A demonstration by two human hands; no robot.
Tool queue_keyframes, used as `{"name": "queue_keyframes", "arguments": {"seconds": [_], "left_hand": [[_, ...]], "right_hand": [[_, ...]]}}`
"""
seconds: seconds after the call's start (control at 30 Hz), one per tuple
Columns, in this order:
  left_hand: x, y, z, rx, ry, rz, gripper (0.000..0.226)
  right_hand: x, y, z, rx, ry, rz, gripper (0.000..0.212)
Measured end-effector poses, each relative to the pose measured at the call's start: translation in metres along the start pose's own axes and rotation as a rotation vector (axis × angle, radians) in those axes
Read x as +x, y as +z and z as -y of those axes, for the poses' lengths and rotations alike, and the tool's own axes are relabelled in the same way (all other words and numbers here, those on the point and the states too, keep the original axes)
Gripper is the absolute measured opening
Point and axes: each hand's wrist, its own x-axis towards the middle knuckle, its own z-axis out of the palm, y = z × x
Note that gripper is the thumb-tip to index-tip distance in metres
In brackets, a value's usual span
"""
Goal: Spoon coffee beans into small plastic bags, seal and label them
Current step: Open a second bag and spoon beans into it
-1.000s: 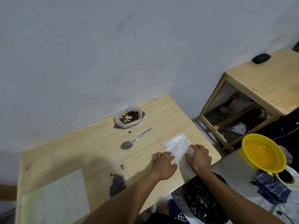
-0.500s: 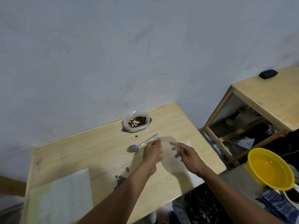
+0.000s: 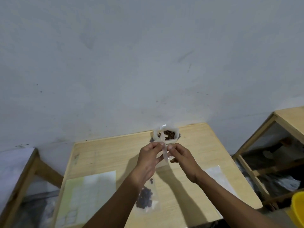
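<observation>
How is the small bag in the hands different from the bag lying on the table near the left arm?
The held bag is empty; the lying bag holds dark beans. The held bag is lifted, pinched between the left hand and right hand; the lying bag rests flat on the table, untouched. Both are clear plastic.

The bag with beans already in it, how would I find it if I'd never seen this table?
Find the wooden table by the wall. Near its front edge, beside the left forearm, lies a flat clear bag with dark beans. Unlike the open bean bag standing by the wall, it lies flat.
</observation>
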Motion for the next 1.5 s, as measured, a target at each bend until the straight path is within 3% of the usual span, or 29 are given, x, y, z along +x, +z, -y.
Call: {"name": "queue_keyframes", "arguments": {"seconds": [0.3, 0.43, 0.53, 0.6, 0.7, 0.77, 0.87, 1.03, 1.2, 1.33, 1.5], "left_hand": [[-0.006, -0.028, -0.001, 0.280, 0.130, -0.106, 0.011], [-0.009, -0.037, 0.000, 0.408, 0.148, -0.103, 0.023], [-0.007, -0.049, 0.000, 0.514, 0.152, -0.075, 0.025], [-0.004, -0.057, 0.003, 0.602, 0.154, -0.071, 0.023], [-0.005, -0.061, 0.010, 0.700, 0.155, -0.111, 0.026], [-0.008, -0.056, 0.015, 0.742, 0.162, -0.161, 0.027], [-0.010, -0.047, 0.014, 0.808, 0.153, -0.224, 0.023], [-0.010, -0.040, 0.001, 0.897, 0.089, -0.272, 0.026], [-0.021, -0.039, 0.004, 1.046, 0.166, -0.271, 0.011], [-0.021, -0.047, 0.005, 1.055, 0.289, -0.204, 0.060], [-0.023, -0.050, 0.005, 1.140, 0.161, -0.083, 0.050]], "right_hand": [[0.013, 0.024, -0.004, -0.176, -0.068, 0.039, 0.023], [0.015, 0.032, -0.008, -0.284, -0.076, 0.048, 0.029], [0.018, 0.029, -0.016, -0.285, -0.015, 0.154, 0.055], [0.018, 0.026, -0.023, -0.243, 0.037, 0.198, 0.060], [0.018, 0.026, -0.032, -0.258, 0.064, 0.121, 0.053], [0.017, 0.029, -0.035, -0.375, 0.001, 0.035, 0.044], [0.014, 0.041, -0.033, -0.573, -0.148, -0.051, 0.050], [0.028, 0.033, -0.035, -0.558, -0.168, -0.222, 0.042], [0.040, 0.022, -0.015, -0.602, -0.145, -0.119, 0.032], [0.038, 0.023, -0.016, -0.524, -0.111, -0.073, 0.019], [0.039, 0.025, -0.017, -0.568, -0.150, -0.121, 0.015]]}}
